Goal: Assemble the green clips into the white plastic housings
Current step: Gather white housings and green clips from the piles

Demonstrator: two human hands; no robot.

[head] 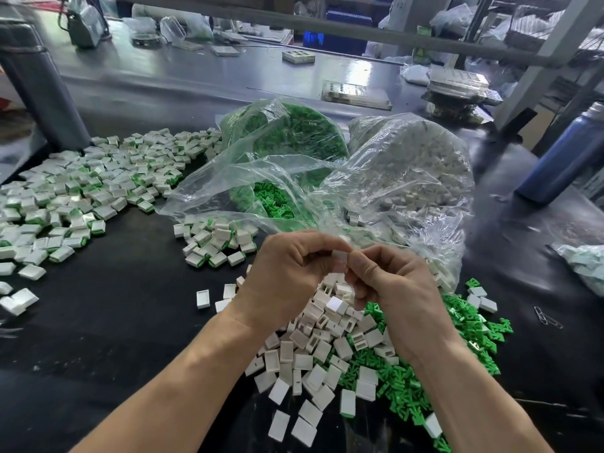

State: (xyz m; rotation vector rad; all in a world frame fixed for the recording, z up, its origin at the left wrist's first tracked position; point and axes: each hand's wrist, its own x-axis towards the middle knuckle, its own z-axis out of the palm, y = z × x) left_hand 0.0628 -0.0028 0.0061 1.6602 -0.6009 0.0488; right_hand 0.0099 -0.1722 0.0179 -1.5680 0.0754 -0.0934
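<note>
White housing (340,256) is pinched between your left hand (291,269) and right hand (389,276), fingers curled tight around it. You hold it directly above the loose housing pile (313,348); green clips (405,384) lie just right of that pile.

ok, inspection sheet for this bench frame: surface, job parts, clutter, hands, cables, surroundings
Surface: black mat over a grey bench.
Job's things: loose white housings and green clips heaped near the hands; assembled pieces spread at left; a bag of green clips and a bag of white housings behind.
Clutter: paper clips, blue bottle, crumpled bag at right.
Grippers: left hand and right hand meet, pinching a small white piece; the clip is not visible.
Cables: dark cable at far left, blurred.
Surroundings: shelving, blue bins, bagged stock.
</note>
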